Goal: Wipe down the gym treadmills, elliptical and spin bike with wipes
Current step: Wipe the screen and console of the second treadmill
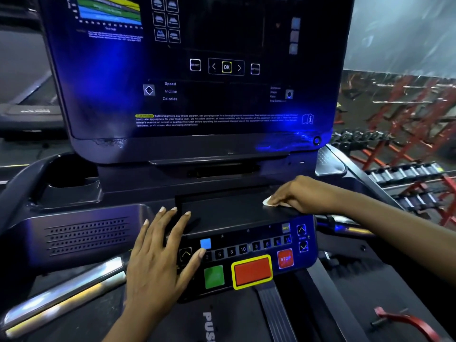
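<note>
Two hands apart, I see: right hand (298,193) pressing wipe (267,201) on the console tray (222,213), left hand (158,250) flat, fingers spread, touching keypad (246,253).

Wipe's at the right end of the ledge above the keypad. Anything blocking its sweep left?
Yes: the left hand rests flat, fingertips over the left end of the ledge. Between them and the wipe under the right hand, nothing visible lies on it.
</note>
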Demonstrator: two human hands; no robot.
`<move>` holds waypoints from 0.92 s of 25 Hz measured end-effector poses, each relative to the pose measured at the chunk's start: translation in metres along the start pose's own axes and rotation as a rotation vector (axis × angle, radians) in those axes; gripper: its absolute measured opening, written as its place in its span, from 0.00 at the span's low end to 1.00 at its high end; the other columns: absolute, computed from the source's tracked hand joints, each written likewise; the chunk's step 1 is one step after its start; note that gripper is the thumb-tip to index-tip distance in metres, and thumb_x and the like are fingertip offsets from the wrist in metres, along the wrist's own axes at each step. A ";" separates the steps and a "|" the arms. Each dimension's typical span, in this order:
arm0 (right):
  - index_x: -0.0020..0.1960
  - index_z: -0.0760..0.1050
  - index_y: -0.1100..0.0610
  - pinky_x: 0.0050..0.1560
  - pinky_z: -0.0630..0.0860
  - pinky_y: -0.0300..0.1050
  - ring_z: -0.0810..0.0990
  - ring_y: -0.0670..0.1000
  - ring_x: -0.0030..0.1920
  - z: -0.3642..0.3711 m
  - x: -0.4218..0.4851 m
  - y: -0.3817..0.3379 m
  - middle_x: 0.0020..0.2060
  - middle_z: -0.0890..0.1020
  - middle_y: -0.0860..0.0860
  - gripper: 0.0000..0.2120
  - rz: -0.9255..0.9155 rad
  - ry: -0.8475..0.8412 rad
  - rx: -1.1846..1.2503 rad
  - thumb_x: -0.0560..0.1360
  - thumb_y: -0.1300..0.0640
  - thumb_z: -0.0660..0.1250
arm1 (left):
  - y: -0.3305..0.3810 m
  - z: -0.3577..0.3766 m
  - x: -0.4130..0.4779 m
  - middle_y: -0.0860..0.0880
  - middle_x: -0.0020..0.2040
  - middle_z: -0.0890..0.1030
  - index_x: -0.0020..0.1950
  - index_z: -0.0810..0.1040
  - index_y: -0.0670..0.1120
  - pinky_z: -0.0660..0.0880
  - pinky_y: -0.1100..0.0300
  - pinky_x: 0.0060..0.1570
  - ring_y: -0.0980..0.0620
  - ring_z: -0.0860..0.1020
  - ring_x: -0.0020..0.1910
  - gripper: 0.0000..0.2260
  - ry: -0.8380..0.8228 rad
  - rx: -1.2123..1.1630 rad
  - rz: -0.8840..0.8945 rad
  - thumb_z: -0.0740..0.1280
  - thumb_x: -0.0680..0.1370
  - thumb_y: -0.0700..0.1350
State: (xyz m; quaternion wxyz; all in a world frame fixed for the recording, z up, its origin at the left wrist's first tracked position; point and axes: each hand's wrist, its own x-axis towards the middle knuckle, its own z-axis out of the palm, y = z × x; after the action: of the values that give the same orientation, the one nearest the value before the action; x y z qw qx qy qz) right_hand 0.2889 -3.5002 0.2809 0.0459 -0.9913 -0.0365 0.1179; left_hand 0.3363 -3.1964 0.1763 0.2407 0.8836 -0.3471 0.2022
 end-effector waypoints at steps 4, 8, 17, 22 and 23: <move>0.58 0.80 0.54 0.61 0.70 0.33 0.77 0.42 0.58 0.000 -0.028 -0.038 0.57 0.80 0.46 0.15 -0.086 0.120 0.160 0.74 0.66 0.64 | 0.001 0.000 0.000 0.43 0.66 0.72 0.69 0.68 0.46 0.56 0.53 0.71 0.46 0.66 0.70 0.28 0.005 -0.001 0.005 0.49 0.79 0.63; 0.58 0.79 0.56 0.49 0.65 0.23 0.78 0.45 0.55 0.001 0.002 -0.033 0.55 0.81 0.51 0.16 0.021 0.236 0.250 0.73 0.69 0.63 | 0.001 0.001 0.000 0.43 0.67 0.72 0.69 0.68 0.46 0.55 0.53 0.71 0.46 0.65 0.70 0.28 0.000 0.000 -0.003 0.48 0.80 0.63; 0.58 0.80 0.53 0.59 0.73 0.43 0.79 0.50 0.56 0.023 0.040 -0.070 0.55 0.82 0.51 0.22 0.065 0.170 0.297 0.71 0.71 0.60 | -0.001 0.003 -0.002 0.43 0.71 0.68 0.71 0.65 0.47 0.53 0.53 0.73 0.47 0.62 0.72 0.28 -0.013 0.026 -0.005 0.49 0.79 0.63; 0.56 0.80 0.57 0.55 0.70 0.30 0.79 0.48 0.56 0.017 0.041 -0.090 0.54 0.82 0.53 0.18 0.001 0.205 0.404 0.72 0.70 0.62 | 0.000 0.003 0.000 0.42 0.70 0.69 0.73 0.64 0.46 0.55 0.52 0.72 0.47 0.63 0.72 0.30 0.003 0.033 -0.011 0.49 0.79 0.64; 0.57 0.80 0.56 0.54 0.70 0.33 0.79 0.52 0.56 0.016 0.051 -0.075 0.54 0.82 0.55 0.16 0.109 0.207 0.375 0.73 0.68 0.63 | 0.001 0.003 0.000 0.42 0.70 0.69 0.73 0.63 0.46 0.56 0.52 0.72 0.47 0.63 0.72 0.30 0.010 0.031 -0.014 0.49 0.79 0.64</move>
State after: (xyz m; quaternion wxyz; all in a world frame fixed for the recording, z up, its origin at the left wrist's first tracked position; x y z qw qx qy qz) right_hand 0.3304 -3.4198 0.2612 0.2264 -0.9728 0.0445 0.0227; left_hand 0.3363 -3.1985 0.1739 0.2301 0.8886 -0.3365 0.2101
